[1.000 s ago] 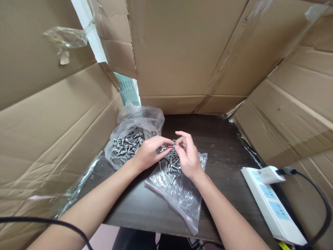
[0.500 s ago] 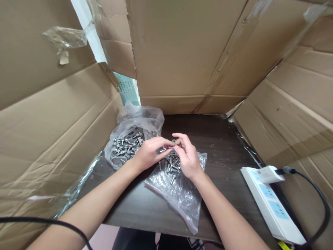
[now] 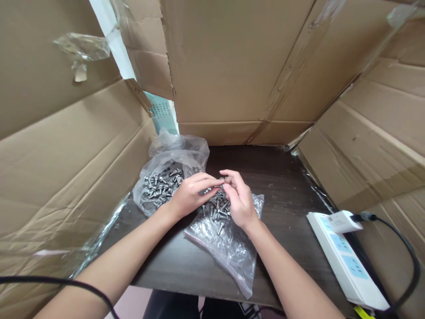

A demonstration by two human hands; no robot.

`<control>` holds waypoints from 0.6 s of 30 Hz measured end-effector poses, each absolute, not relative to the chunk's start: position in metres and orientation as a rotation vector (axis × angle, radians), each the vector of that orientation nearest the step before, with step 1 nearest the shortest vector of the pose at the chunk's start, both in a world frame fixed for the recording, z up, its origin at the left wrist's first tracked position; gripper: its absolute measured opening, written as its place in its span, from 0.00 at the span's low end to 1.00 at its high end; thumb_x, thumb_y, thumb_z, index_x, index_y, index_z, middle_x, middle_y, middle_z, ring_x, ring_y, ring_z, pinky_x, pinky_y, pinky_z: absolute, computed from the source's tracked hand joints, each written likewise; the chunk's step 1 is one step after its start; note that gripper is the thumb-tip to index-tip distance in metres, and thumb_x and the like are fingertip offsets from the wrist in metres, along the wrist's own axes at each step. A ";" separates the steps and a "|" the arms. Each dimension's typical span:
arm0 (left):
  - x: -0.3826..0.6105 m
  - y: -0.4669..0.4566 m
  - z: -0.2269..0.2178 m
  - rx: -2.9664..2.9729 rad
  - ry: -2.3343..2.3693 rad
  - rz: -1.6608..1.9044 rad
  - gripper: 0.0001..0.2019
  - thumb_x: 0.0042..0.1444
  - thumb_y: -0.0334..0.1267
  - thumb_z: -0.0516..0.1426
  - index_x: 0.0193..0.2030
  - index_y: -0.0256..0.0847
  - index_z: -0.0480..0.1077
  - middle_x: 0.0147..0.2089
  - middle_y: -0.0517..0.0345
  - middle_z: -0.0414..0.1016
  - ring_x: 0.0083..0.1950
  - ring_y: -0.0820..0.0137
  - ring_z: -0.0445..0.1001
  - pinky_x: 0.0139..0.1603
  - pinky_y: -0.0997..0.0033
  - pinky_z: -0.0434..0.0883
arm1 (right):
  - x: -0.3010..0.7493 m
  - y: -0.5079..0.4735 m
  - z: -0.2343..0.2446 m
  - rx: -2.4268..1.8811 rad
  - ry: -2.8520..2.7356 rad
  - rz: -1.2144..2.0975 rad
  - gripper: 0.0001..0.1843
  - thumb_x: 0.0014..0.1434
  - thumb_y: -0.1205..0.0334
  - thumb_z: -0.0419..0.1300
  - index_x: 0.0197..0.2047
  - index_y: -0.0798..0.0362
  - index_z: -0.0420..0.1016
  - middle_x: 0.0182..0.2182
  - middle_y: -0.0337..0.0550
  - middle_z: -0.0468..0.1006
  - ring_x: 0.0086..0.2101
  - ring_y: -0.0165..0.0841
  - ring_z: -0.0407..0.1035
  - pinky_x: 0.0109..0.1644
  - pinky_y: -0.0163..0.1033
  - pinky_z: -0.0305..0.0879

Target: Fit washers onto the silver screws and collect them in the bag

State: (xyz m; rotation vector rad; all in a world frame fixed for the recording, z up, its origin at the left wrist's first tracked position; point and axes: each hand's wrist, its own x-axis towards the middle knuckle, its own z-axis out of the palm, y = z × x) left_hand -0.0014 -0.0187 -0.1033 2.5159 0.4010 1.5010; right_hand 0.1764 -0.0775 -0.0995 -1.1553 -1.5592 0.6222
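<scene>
My left hand (image 3: pixel 189 194) and my right hand (image 3: pixel 238 199) meet fingertip to fingertip above a flat clear zip bag (image 3: pixel 229 246) on the dark table (image 3: pixel 282 195). Both hands pinch a small metal bolt (image 3: pixel 219 183) between them. A loose pile of bolts (image 3: pixel 219 208) lies on the zip bag just under the hands. To the left, a crumpled clear plastic bag (image 3: pixel 172 164) lies open with several more bolts with washers (image 3: pixel 161 185) on it.
Cardboard walls (image 3: pixel 232 66) stand at the left, back and right of the table. A white power strip (image 3: pixel 345 259) with a plugged-in adapter and black cable (image 3: pixel 408 261) lies at the right front. Another black cable (image 3: pixel 59 283) crosses the lower left.
The hands stay together over the pile, with only the fingers shifting slightly around the small bolt. Nothing else has moved.
</scene>
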 end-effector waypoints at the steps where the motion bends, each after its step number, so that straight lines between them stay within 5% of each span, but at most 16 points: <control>1: -0.002 -0.019 -0.103 2.518 0.404 1.495 0.09 0.66 0.29 0.62 0.52 0.35 0.78 0.44 0.50 0.82 0.43 0.71 0.81 0.45 0.73 0.79 | 0.177 -0.077 -0.099 -1.144 -1.563 0.605 0.17 0.68 0.62 0.51 0.57 0.53 0.70 0.32 0.37 0.70 0.28 0.29 0.64 0.34 0.37 0.61; 18: -0.003 -0.020 -0.100 2.556 0.481 1.429 0.07 0.68 0.33 0.62 0.50 0.37 0.78 0.38 0.55 0.80 0.36 0.72 0.75 0.41 0.71 0.74 | 0.176 -0.077 -0.099 -1.140 -1.573 0.599 0.16 0.68 0.62 0.51 0.57 0.53 0.70 0.32 0.37 0.71 0.30 0.30 0.66 0.37 0.37 0.62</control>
